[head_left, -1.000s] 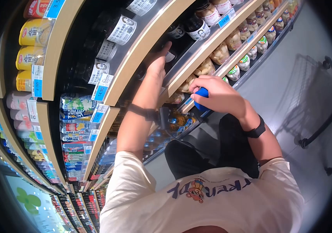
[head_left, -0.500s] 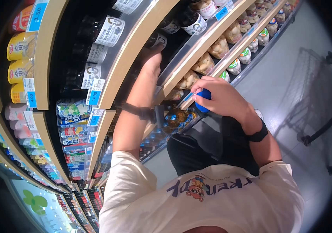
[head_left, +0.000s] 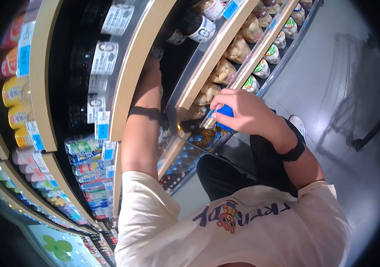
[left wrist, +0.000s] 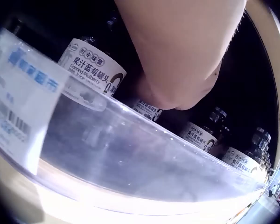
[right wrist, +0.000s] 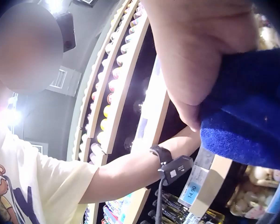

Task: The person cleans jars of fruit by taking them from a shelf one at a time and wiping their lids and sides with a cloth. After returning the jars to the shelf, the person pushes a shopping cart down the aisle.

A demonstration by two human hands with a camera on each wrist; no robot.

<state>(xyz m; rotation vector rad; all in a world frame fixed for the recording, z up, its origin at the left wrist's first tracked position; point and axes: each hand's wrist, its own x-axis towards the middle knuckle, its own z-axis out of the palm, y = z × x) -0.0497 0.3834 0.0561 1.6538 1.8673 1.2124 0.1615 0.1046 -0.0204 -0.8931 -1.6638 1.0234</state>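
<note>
My left hand (head_left: 152, 73) reaches deep into a dark shelf, under the wooden edge of the shelf above. Dark jars with white labels reading "Canned Mulberry" stand around it; in the left wrist view one jar (left wrist: 91, 65) is left of the hand (left wrist: 177, 70), and others are to its right. Its fingers are hidden in the shadow behind the wrist, and I cannot tell whether they hold a jar. My right hand (head_left: 247, 113) grips a bunched blue cloth (right wrist: 247, 116) in front of the lower shelves, thumb and fingers curled around it.
A clear plastic guard (left wrist: 130, 144) runs along the shelf front, with a price tag (left wrist: 25, 102) at one end. Bags of pale food (head_left: 223, 71) fill the shelf below. Yellow cans (head_left: 16, 91) line a higher shelf. A cart (head_left: 367, 133) stands on the floor at right.
My left hand has gone deeper into the shelf, its fingers passing out of sight. The right hand stays near the lower shelf with the cloth. The head view has shifted along the shelves.
</note>
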